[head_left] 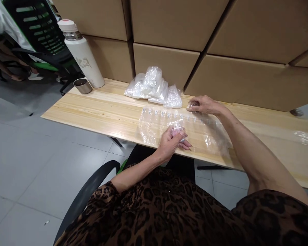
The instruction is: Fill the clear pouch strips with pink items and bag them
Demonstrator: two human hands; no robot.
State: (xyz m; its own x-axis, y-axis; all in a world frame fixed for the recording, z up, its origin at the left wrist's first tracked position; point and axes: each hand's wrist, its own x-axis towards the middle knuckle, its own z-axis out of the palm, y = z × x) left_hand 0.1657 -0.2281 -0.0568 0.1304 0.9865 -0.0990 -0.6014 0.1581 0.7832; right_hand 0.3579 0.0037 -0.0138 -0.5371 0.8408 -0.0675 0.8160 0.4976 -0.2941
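Observation:
My left hand (171, 140) is closed around a small clear plastic bag (178, 131) with something pink inside, near the table's front edge. Farther back, my right hand (204, 103) has its fingers curled over a small clear packet (192, 105); its contents are too small to make out. Between and under the hands, clear plastic bags (149, 128) lie flat in an overlapping row. Small silvery pieces (162, 114) are lined up along their far ends. Behind them sits a pile of filled clear bags (152, 83).
Stacked cardboard boxes (166, 65) wall off the back of the wooden table (97, 111). At the left end stand a white thermos flask (83, 58) and a metal cup (82, 86). Another person sits near a black chair (38, 27) at upper left.

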